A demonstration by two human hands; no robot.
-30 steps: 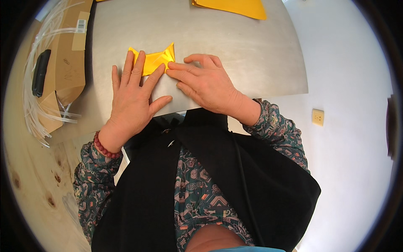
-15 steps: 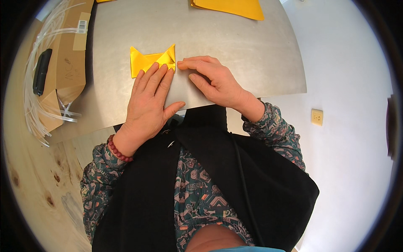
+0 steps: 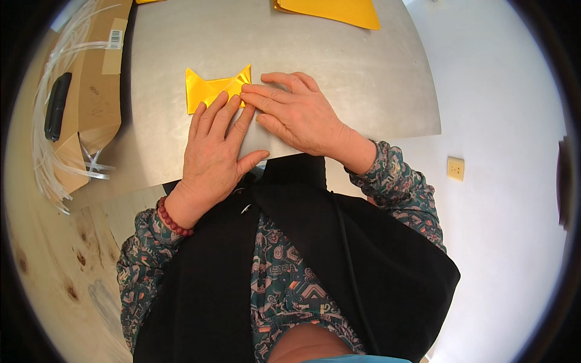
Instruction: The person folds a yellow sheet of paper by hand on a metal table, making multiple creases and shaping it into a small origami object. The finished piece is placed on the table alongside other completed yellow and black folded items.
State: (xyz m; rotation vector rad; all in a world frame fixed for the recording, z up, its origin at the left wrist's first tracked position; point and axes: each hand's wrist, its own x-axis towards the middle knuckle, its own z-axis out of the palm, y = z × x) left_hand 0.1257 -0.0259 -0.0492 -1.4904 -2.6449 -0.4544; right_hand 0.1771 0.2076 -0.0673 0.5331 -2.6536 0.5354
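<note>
A folded sheet of shiny gold paper lies flat on the grey metal table, with pointed corners rising at its far left and far right. My left hand rests open, its fingertips on the paper's near edge and its thumb spread to the right. From the right, my right hand lies with fingers stretched out, fingertips touching the paper's right side. Those fingers partly cover the right end of the fold.
A stack of gold paper sits at the table's far edge. On the left stands a cardboard box with clear plastic strips and a black object on it. A wall socket is at the right.
My right hand has moved left, and its fingertips now reach onto the right side of the gold paper. The left hand stays nearly in place on the near edge.
</note>
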